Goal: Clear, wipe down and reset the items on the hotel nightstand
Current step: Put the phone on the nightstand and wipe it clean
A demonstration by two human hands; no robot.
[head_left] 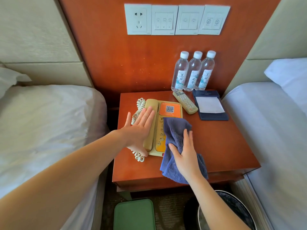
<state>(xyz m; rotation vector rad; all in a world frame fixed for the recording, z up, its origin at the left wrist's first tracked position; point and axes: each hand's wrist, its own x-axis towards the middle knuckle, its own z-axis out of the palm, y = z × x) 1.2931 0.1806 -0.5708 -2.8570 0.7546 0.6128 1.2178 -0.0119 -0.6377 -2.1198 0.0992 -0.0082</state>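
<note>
Cloth (176, 131) over phone (169, 109), overhanging nightstand (224, 146) edge

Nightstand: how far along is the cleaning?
Seemingly done: three clear plastic water bottles, beige remote and navy notepad folder stand ordered at back right. In hand: left hand steadies the beige corded telephone, right hand presses the blue terry cloth on its keypad. Remaining: possibly the red-brown wooden nightstand top.

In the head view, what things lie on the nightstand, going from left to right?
Cord, phone, remote, notepad. The cloth and bottles overlap these, so I leave them out.
</note>
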